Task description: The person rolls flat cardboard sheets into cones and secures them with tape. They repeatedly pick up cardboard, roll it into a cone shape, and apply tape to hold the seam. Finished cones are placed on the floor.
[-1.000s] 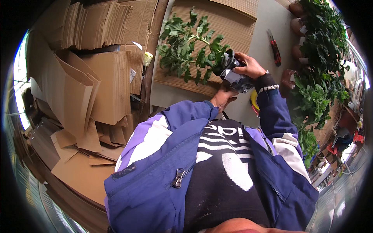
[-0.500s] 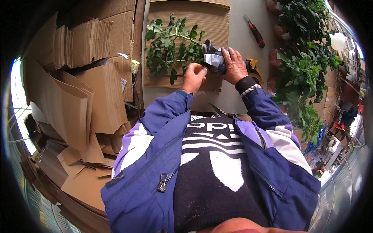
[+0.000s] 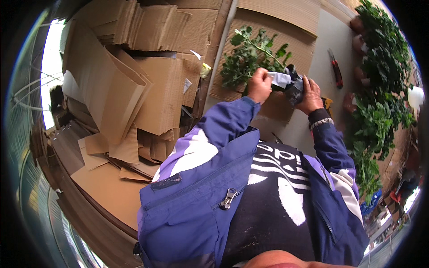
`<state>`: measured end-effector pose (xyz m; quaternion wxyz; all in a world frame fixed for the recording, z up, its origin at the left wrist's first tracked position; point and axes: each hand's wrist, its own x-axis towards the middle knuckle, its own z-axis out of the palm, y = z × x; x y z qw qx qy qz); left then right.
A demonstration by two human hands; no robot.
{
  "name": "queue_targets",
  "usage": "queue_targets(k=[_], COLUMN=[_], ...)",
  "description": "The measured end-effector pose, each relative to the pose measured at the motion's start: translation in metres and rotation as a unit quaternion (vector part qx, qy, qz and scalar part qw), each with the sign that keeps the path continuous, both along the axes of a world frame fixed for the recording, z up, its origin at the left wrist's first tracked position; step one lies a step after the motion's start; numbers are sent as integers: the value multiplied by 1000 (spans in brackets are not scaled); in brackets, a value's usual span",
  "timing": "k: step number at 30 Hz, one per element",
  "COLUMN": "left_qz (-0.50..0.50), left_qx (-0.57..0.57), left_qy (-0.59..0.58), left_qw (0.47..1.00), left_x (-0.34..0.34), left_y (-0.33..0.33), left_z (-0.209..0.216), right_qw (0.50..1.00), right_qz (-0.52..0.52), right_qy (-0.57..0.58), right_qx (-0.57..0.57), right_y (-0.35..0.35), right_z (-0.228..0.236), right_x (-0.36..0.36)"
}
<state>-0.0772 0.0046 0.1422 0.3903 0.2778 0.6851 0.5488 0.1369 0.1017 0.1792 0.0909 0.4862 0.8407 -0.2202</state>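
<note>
Largest in our view is the navy, purple and white jacket point(image 3: 192, 223) worn open over a dark top, filling the lower middle of the frame. Next we see the pile of flattened cardboard point(image 3: 158, 96), folded and stacked across the left side from the top down. The pale table point(image 3: 322, 67) runs through the upper middle, and along its right edge we have a row of leafy potted plants point(image 3: 384, 73) in brownish pots. A corrugated cardboard sheet point(image 3: 297, 47) lies on the table, upper middle, and on it rests a single leafy plant point(image 3: 245, 67), tipped on its side with its foliage toward the left. Its base, wrapped in black plastic point(image 3: 295, 93), points right, and our right hand point(image 3: 311, 96) grasps that wrapping from the right side. Our left hand point(image 3: 259, 85) is closed, fingers curled, just below the leaves. A red and black utility knife point(image 3: 336, 73) lies at upper right, well apart from both hands, and a yellow and black object point(image 3: 328, 103) (mostly hidden from us) sits just beside the right wrist. Smallest is a white strip point(image 3: 280, 79), its left end pinched in the left hand, its right end against the black wrapping.
</note>
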Motion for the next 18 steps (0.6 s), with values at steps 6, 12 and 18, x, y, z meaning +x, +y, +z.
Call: queue_targets(k=[6,12,18], left_qz=[317,75,-320], left_qx=[37,-59,-219], left_qy=[-255,-402,-532], left_qw=[913,911,753], left_x=[-164,-194,-44], left_y=[-45,-84,-110], left_z=[14,0,-14], right_qw=[999,996,995], right_qz=[9,51,80], right_qy=[-4,-67,-50], right_qx=[-35,-38,-42], right_y=[15,30,41], right_z=[5,11,5], right_x=[-2,-9,-13])
